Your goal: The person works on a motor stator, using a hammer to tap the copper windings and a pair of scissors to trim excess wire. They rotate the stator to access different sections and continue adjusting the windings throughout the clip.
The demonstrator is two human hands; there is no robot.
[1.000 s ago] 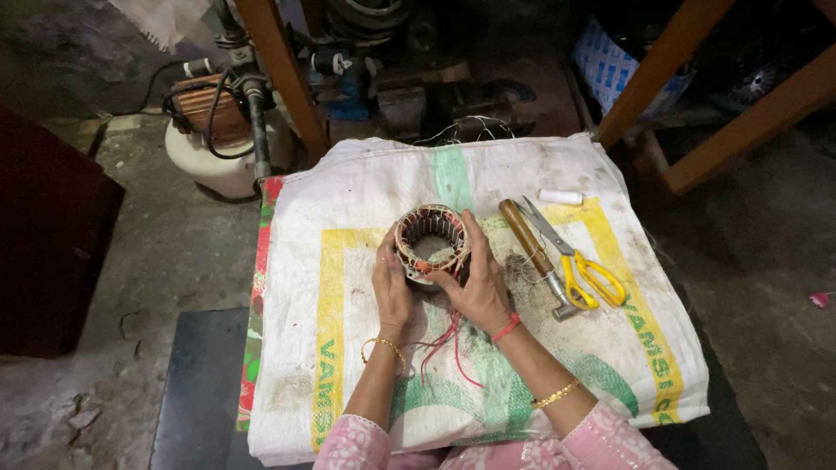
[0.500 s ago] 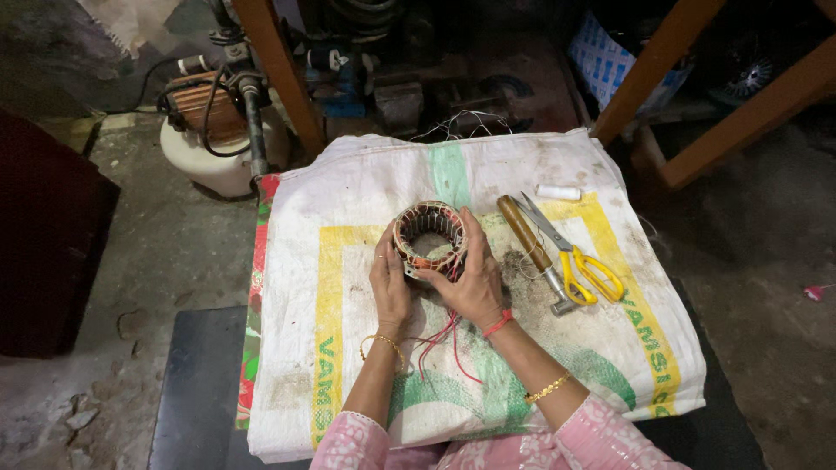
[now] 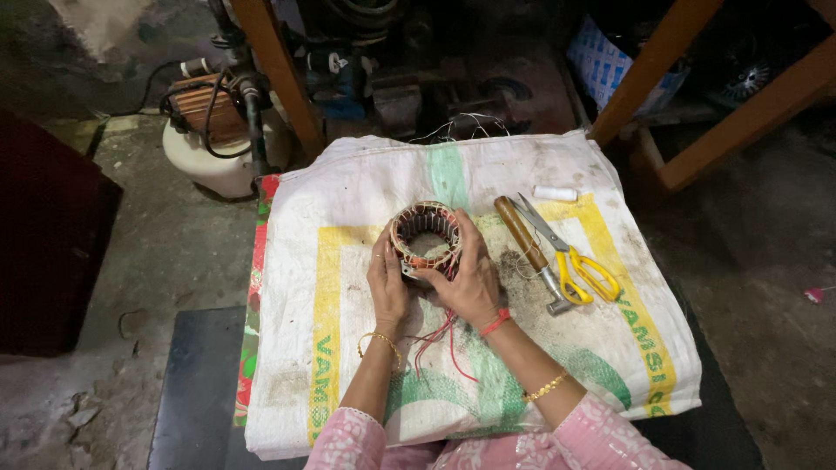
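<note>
Head view shows the stator (image 3: 425,237) upright, bore facing up, gripped between left hand (image 3: 387,285) and right hand (image 3: 470,280), their fingers wrapped around its sides.

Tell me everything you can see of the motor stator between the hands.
The motor stator is a ring of stacked metal with copper-coloured windings around its rim and slots facing an open bore. It sits on the white woven sack with its bore facing up. The left hand cups its left side and the right hand wraps its right side. Red lead wires trail from under it toward the person.
</note>
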